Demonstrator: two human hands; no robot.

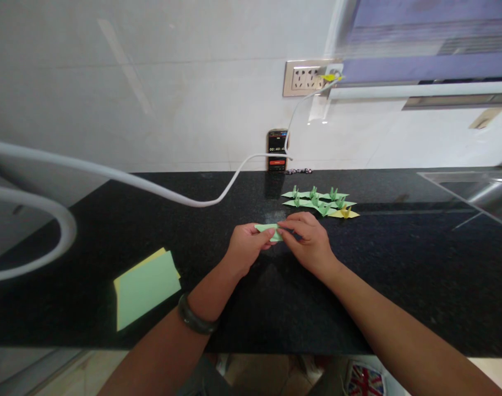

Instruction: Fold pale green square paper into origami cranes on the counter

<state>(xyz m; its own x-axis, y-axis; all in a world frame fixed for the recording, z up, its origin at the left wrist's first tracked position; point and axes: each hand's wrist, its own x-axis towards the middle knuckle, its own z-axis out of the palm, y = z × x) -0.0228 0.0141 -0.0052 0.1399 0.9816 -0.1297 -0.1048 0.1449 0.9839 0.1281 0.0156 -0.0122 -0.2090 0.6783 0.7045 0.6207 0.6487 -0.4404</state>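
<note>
A small folded piece of green paper is held above the dark countertop between both hands. My left hand pinches its left part, thumb on top and fingers underneath. At the paper's right edge, my right hand closes thumb and index finger on it. Just beyond the right hand, several green paper cranes stand close together in rows. One yellow paper crane sits at their near right end. To the left lies a stack of green and yellow paper sheets.
A phone showing a timer leans on the tiled wall. Its white cable loops across the left foreground and up to a wall socket. A metal sink is set into the countertop at right.
</note>
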